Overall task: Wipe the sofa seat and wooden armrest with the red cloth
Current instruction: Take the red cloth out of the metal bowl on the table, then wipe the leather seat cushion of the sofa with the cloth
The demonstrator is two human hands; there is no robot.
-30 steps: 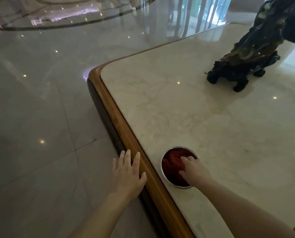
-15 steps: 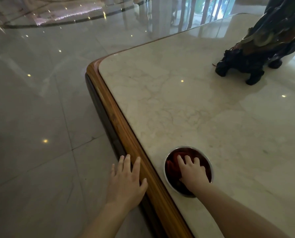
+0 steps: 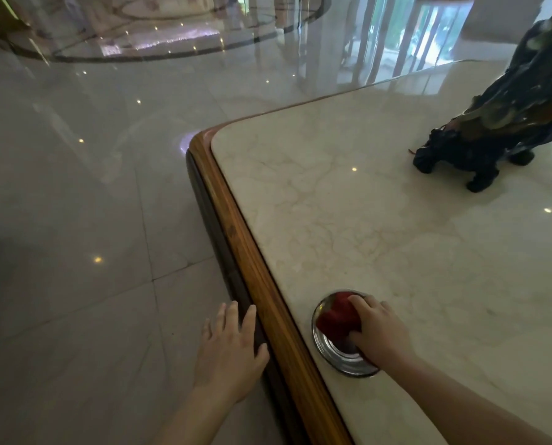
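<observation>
A bunched red cloth [image 3: 335,316] lies in a shiny metal bowl [image 3: 335,356] near the front left edge of a marble table top [image 3: 380,236]. My right hand [image 3: 379,329] reaches into the bowl and its fingers close around the cloth, lifting it off the bowl's bottom. My left hand [image 3: 228,348] hovers flat with fingers spread beside the table's wooden edge [image 3: 252,252], holding nothing. No sofa or armrest is in view.
A dark sculpture [image 3: 499,123] stands on the table at the far right. Glossy tiled floor [image 3: 75,203] stretches to the left and beyond, reflecting ceiling lights. A dark shape shows at the left frame edge.
My right hand has closed on the red cloth and pulled it up to one side, baring the bowl's metal bottom. The left hand stays near the table edge.
</observation>
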